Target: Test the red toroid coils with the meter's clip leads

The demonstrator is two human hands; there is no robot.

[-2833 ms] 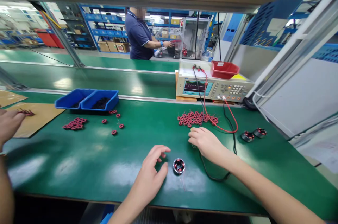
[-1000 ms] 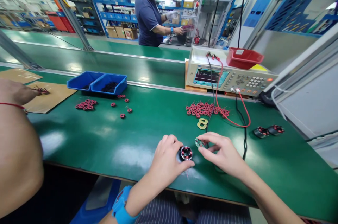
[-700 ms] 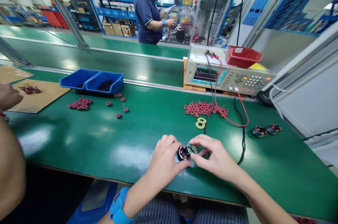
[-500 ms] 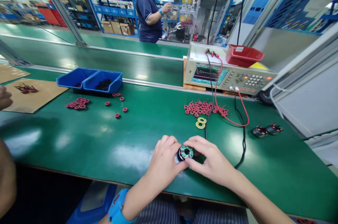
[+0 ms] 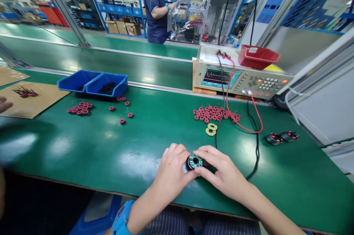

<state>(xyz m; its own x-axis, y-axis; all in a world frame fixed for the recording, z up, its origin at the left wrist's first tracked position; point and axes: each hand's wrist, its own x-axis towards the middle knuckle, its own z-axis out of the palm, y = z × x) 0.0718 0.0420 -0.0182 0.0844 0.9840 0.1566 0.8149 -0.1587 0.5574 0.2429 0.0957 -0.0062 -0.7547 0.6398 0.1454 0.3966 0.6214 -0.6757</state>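
Close to the table's front edge, my left hand (image 5: 175, 163) and my right hand (image 5: 221, 166) hold a small round motor part with a green ring-shaped circuit board (image 5: 195, 161) facing up. My left fingers and thumb wrap its left side. On the right, my right thumb and forefinger press at the board's rim, and the other fingers curl behind. Beyond my hands lie two flat yellow rings (image 5: 211, 129) and a pile of red-wound stator cores (image 5: 212, 113). The underside of the held part is hidden.
A bench test instrument (image 5: 221, 76) with a waveform screen stands at the back, a red bin (image 5: 258, 57) on top. Its black cable (image 5: 257, 154) runs near my right arm. Two motor parts (image 5: 282, 137) lie right; blue bins (image 5: 106, 85) left. A co-worker's hand (image 5: 4, 104) is far left.
My hands keep their grip on the round part, with the board tipped slightly. At far left the co-worker's hand and arm have drawn back toward the frame edge.
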